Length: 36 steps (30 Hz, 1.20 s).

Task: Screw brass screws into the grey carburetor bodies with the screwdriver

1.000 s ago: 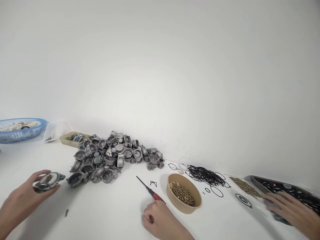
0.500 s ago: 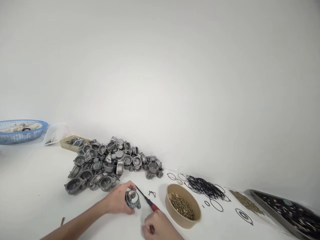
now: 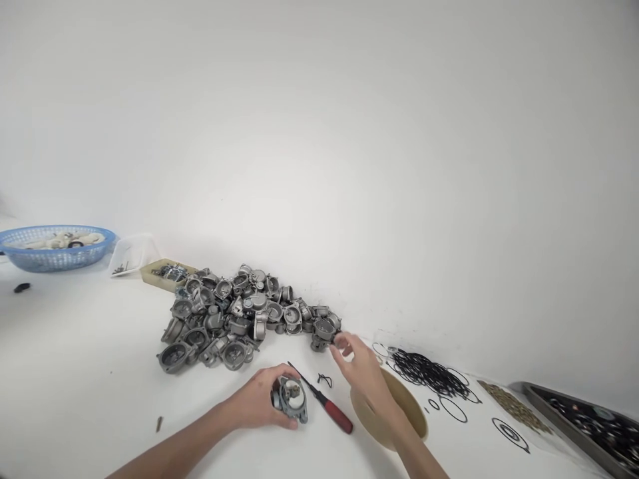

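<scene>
My left hand (image 3: 257, 399) is wrapped round a small grey metal carburetor body (image 3: 299, 407) with a white float inside, its open side toward me. Beside it on the white table lies a screwdriver (image 3: 337, 415) with a red handle and black shaft. Above the tan bowl (image 3: 368, 429) my right hand (image 3: 362, 369) stretches forward, thumb and fingers apart, close to the right end of a heap of grey metal float bowls (image 3: 234, 322). That forearm covers much of the tan bowl and hides its contents. A small black wire-like clip (image 3: 325, 380) lies near the screwdriver.
Black rubber rings (image 3: 422, 374) lie at right, with small brass-coloured parts (image 3: 514, 406) and a dark metal tray (image 3: 544, 406) beyond. A blue basket (image 3: 60, 259), a clear tray (image 3: 144, 247) and a yellowish tray (image 3: 158, 276) stand at left, along the wall.
My right hand has let go of the screwdriver, which now lies on the table, and has moved forward over the tan bowl. My left hand still holds the carburetor body. The view has shifted slightly.
</scene>
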### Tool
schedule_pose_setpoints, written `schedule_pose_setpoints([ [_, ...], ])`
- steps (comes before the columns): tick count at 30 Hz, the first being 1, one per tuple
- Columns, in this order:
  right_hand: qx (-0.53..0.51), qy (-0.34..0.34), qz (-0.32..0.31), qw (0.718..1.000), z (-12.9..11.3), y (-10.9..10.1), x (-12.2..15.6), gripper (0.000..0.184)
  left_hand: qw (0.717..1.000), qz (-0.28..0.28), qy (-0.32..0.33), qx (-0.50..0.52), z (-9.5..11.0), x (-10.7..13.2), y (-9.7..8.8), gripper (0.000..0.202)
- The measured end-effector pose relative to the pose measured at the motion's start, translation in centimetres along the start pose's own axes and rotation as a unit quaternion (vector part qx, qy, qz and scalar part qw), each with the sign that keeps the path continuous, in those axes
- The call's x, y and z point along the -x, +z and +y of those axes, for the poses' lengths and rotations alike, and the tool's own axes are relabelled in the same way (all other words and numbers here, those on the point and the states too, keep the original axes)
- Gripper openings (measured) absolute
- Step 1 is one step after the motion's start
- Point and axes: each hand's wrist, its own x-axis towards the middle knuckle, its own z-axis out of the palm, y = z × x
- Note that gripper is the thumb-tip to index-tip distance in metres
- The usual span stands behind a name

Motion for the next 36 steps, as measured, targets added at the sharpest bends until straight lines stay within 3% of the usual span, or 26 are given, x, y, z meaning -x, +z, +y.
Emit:
schedule_pose_setpoints([
  [4, 0.060, 0.054, 0.002, 0.997, 0.9, 1.3, -4.3, 0.043, 1.000, -0.011, 0.008, 0.016, 0.5, 0.8, -0.7, 0.099],
  [8, 0.094, 0.086, -0.024, 0.992, 1.3, 2.9, -6.6, 0.048, 1.000, 0.005, 0.002, 0.013, 0.9, 1.3, -1.5, 0.084],
  [15, 0.080, 0.072, -0.031, 0.994, 1.4, 4.1, -7.1, 0.039, 0.999, 0.032, -0.016, 0.011, 0.2, 1.2, -2.0, 0.053],
  [22, 0.046, 0.064, 0.002, 0.997, 1.2, 3.4, -6.2, 0.035, 0.999, 0.035, 0.000, 0.019, -0.2, 1.0, -1.5, 0.037],
  [26, 0.034, -0.002, 0.026, 0.999, 0.0, 2.1, -4.1, 0.035, 0.999, 0.033, 0.009, 0.010, 0.1, 1.2, -1.5, 0.032],
  [30, 0.046, -0.115, 0.033, 0.992, -2.2, 1.2, -0.5, 0.036, 0.999, 0.034, 0.014, -0.004, 0.5, 1.6, -1.7, 0.030],
  [36, 0.125, -0.311, 0.042, 0.941, -4.9, 1.9, 4.4, 0.039, 1.000, 0.012, 0.015, 0.017, -0.1, 1.9, -1.8, 0.042],
])
